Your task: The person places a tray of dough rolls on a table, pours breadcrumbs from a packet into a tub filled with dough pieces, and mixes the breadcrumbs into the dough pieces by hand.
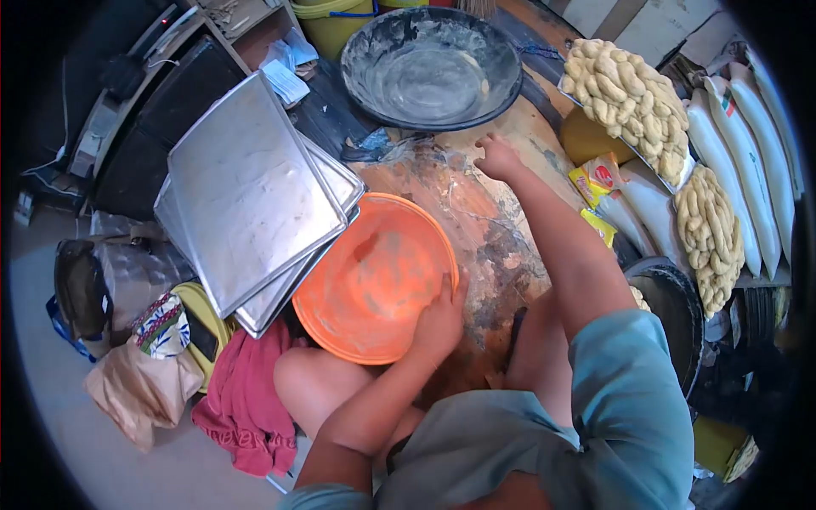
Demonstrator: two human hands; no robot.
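Observation:
My left hand [439, 321] grips the near right rim of an orange basin [382, 272], its fingers over the edge. The basin tilts towards me and looks bare inside apart from pale smears. My right hand [499, 158] reaches forward above the worn brown surface, fingers apart and holding nothing. Just beyond it sits a wide black basin [429, 72] with a whitish, floury coating. A stack of metal baking trays [246, 191] stands left of the orange basin, overlapping its rim.
Trays piled with pale twisted dough pieces [625, 98] stand at right, beside long white filled sacks [722, 161]. Yellow packets [595, 180] lie near them. Another black tub [680, 319] is by my right side. A red cloth [246, 399] and a paper bag [144, 391] lie left.

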